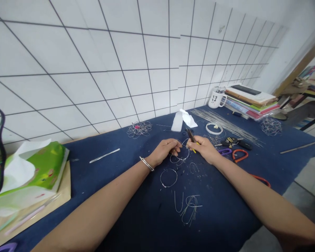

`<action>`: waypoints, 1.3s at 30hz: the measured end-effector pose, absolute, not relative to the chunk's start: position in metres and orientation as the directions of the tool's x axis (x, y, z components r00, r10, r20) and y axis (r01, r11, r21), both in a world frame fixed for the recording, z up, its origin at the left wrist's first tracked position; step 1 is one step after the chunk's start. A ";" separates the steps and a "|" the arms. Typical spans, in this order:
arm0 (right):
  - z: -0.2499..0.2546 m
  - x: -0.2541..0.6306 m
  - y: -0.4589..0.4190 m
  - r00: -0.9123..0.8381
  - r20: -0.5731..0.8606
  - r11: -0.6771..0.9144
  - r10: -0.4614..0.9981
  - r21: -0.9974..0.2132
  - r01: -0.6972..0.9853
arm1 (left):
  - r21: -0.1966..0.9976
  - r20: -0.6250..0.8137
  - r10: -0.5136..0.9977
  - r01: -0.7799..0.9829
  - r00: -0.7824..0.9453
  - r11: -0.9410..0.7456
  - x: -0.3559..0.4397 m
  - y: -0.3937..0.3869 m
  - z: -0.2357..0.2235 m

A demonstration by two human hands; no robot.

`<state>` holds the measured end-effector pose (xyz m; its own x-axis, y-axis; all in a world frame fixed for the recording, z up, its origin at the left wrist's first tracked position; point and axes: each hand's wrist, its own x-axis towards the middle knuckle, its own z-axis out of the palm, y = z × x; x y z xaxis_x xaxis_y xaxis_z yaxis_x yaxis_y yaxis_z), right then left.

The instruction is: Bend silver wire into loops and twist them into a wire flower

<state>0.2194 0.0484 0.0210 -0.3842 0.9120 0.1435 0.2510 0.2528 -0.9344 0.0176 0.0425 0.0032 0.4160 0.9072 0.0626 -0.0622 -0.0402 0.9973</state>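
Left hand (166,150): fingertips pinching together on wire loop (184,159)
Right hand (204,147): fingers wrapping round pliers (190,135)
Loop position: sitting between hands, around mid-table (81,164)
Beaded ring (163,184): lying nearer table's near edge
Mug (215,99): standing by far edge

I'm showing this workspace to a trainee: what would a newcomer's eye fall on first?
Probably the hands mid-table: the left hand pinching a thin wire loop, the right hand gripping yellow-handled pliers. Next, perhaps, the bright green tissue pack at far left, and the white mug near the wall, beside stacked books.
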 end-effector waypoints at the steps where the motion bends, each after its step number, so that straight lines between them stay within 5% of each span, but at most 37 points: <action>1: 0.021 0.219 0.048 -0.389 0.137 0.241 0.911 -0.943 0.231 | 0.997 0.064 0.907 -0.061 0.417 -0.042 0.018 0.043 0.003; 8: 0.021 0.219 0.048 -0.403 0.070 0.131 0.912 -0.983 0.126 | 0.998 0.066 0.907 -0.048 0.416 -0.051 0.018 0.042 0.002; 39: 0.024 0.217 0.046 -0.433 0.066 0.148 0.899 -0.976 0.158 | 0.996 0.092 0.902 -0.045 0.421 -0.080 0.018 0.040 0.006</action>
<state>0.2172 0.0456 0.0244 -0.4331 0.8989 0.0665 0.1576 0.1481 -0.9763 0.0176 0.0402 0.0060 0.4210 0.9024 0.0918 -0.0450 -0.0803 0.9958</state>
